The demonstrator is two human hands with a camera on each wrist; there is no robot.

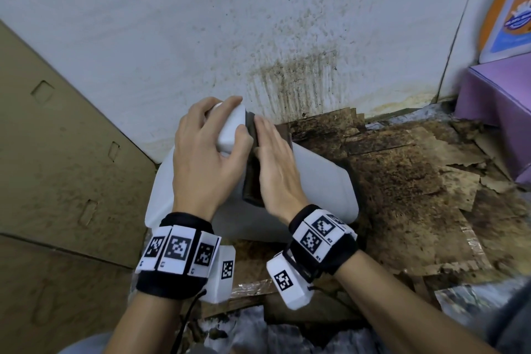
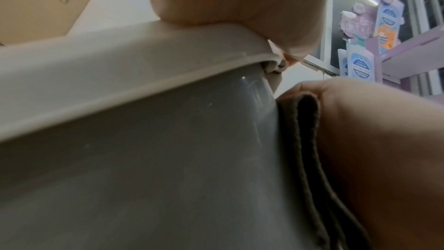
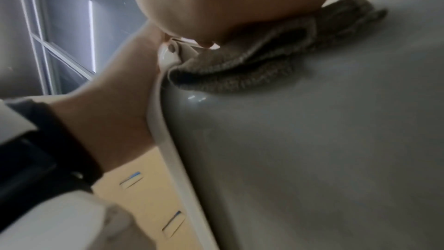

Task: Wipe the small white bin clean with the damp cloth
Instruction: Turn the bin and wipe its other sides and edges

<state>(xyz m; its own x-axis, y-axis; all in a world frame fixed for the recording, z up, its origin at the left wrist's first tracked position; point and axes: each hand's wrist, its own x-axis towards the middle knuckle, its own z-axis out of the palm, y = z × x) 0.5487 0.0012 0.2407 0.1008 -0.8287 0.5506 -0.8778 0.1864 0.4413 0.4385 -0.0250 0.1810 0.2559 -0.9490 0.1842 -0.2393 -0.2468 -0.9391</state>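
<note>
Left hand [image 1: 201, 152] grips the small white bin's [image 1: 316, 178] lid end, fingers curled over it; right hand [image 1: 275, 164] lies flat, pressing the damp cloth [image 1: 251, 181] against the bin's side.

With the bin tipped on stained cardboard [image 1: 402, 181] by the wall, a hard push could slide it from that 1 hold. Cloth sits just beside the left hand's fingers.

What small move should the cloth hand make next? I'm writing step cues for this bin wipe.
Probably slide the right hand and the cloth down the bin wall, away from the lid. The cloth is pressed flat just under the rim, while the left hand grips the top to steady it.
</note>
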